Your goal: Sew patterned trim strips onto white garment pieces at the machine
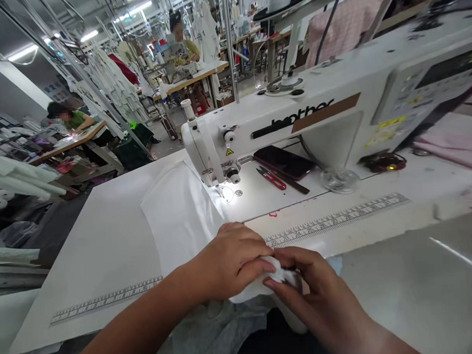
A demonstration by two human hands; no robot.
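A piece of white fabric (179,216) lies on the sewing table and runs toward me over its front edge. My left hand (234,260) pinches a folded bit of this fabric between thumb and fingers. Close beside it, my right hand (307,283) grips the same fold, thumb below and fingers above. Both hands are at the table's front edge, in front of the sewing machine (214,141). Its lit needle area (223,192) is beyond my left hand, with the fabric's edge next to it. The lower part of the fabric hangs into my lap.
On the machine bed lie red thread snips (273,179), a dark phone (284,162) and a dark flat strip (294,184). A clear round dish (340,182) stands farther right. A printed ruler (339,217) follows the table edge. Pink fabric (453,141) lies at right; co-workers sit behind.
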